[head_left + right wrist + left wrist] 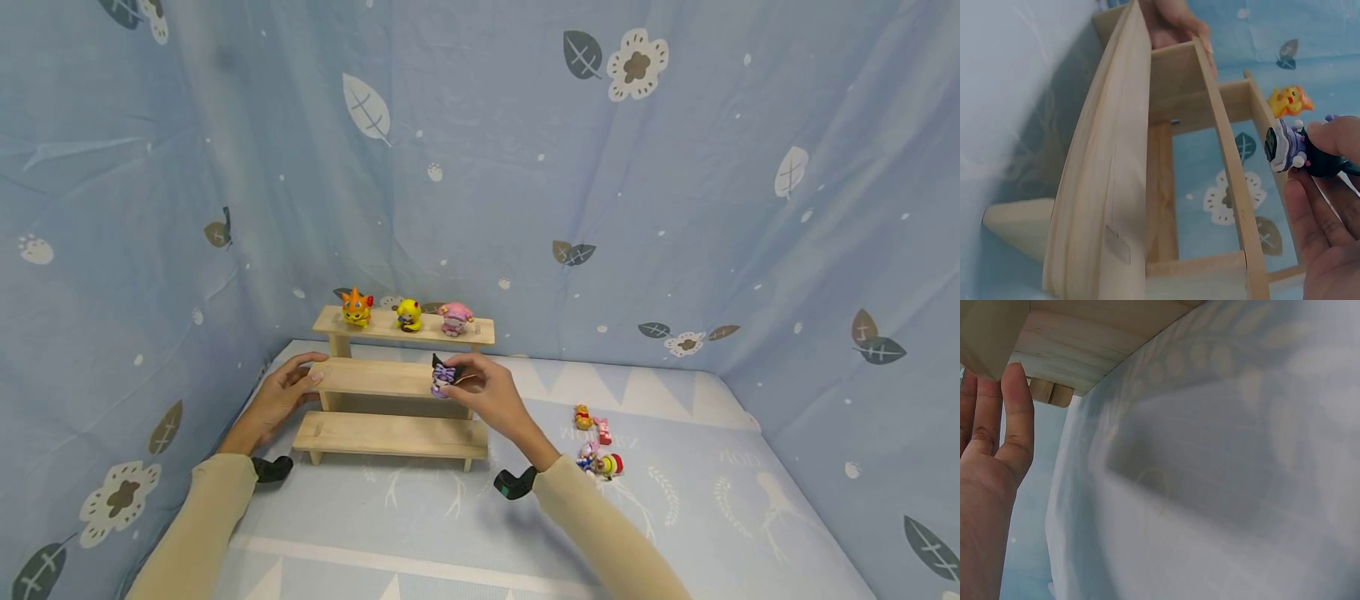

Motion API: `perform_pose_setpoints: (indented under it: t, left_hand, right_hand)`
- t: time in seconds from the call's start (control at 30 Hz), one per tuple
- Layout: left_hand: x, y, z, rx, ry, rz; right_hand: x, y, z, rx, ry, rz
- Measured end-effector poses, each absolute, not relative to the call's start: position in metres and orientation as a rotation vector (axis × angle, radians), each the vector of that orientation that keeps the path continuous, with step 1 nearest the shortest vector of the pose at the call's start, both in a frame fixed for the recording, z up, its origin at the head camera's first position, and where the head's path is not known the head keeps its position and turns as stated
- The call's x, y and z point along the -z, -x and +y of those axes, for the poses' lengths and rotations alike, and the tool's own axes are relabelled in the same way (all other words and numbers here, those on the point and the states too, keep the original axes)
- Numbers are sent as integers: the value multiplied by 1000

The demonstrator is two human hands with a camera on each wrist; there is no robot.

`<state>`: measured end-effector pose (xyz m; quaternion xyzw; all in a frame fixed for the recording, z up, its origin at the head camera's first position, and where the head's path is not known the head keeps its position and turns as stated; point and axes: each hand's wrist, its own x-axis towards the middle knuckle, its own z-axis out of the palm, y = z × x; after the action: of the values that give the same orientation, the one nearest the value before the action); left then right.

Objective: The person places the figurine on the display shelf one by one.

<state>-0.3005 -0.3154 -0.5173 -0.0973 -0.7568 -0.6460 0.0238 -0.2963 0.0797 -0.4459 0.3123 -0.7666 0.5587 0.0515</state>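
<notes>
My right hand (491,393) pinches a small purple and black figurine (442,377) between thumb and fingers, over the right part of the middle step of a wooden three-step stand (390,433). In the right wrist view the figurine (1285,147) lies sideways in the picture, its pale base facing left. My left hand (285,392) holds the left end of the middle step, thumb at the front and fingers reaching behind and below. On the top step stand an orange figurine (357,308), a yellow-haired one (408,316) and a pink one (455,319).
Several small figurines lie on the pale blue mat right of the stand, among them a yellow bear (582,417), a pink and red one (603,431) and one with a red top (611,464). A patterned blue curtain (480,208) hangs behind and at both sides.
</notes>
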Motion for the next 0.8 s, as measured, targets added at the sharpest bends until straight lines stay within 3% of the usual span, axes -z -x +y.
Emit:
perform_pose_setpoints:
  t: [0.8]
  left_hand:
    - [518, 302, -315, 1998, 278, -2338]
  right_hand:
    - [450, 301, 25, -1758, -1040, -2289]
